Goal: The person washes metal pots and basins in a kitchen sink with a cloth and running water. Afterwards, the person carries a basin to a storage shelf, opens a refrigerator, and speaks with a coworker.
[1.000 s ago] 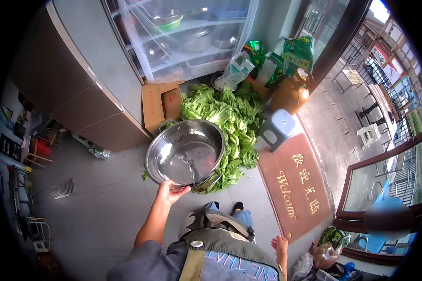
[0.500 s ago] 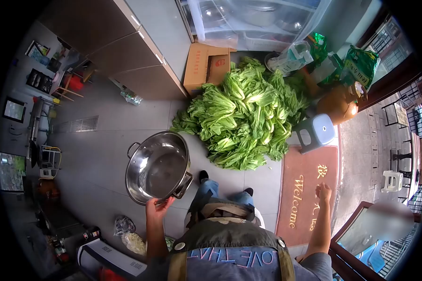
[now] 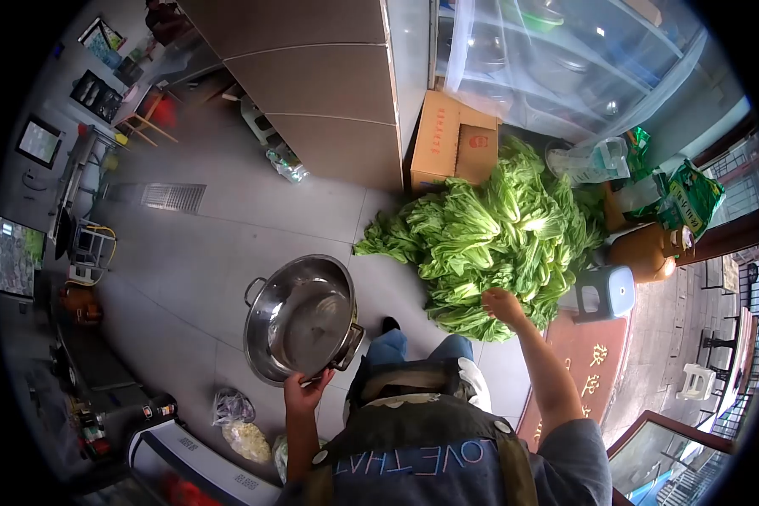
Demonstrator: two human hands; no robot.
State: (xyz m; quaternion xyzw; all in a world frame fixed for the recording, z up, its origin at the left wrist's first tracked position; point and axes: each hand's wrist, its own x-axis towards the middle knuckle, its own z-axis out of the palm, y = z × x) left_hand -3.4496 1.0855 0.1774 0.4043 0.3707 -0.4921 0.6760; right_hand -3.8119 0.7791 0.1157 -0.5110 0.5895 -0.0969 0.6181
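A large round steel basin [image 3: 299, 320] with two loop handles hangs at the left of my body, and my left hand [image 3: 307, 390] grips its near rim. The basin looks empty inside. On the tiled floor ahead lies a big heap of leafy green vegetables [image 3: 497, 236]. My right hand [image 3: 501, 307] is over the near edge of the heap, with its fingers bent together; whether it touches a leaf or holds anything is too small to make out.
Behind the heap stand a cardboard box [image 3: 437, 139] and a plastic-covered shelf [image 3: 565, 67]. A stool [image 3: 605, 293], a brown gas cylinder [image 3: 645, 253] and a welcome mat [image 3: 578, 354] are on the right. Bagged items [image 3: 246, 440] lie at the lower left.
The basin has moved from over the heap to the left, in my left hand. My right hand has swung in from the right to the heap. The view has turned left.
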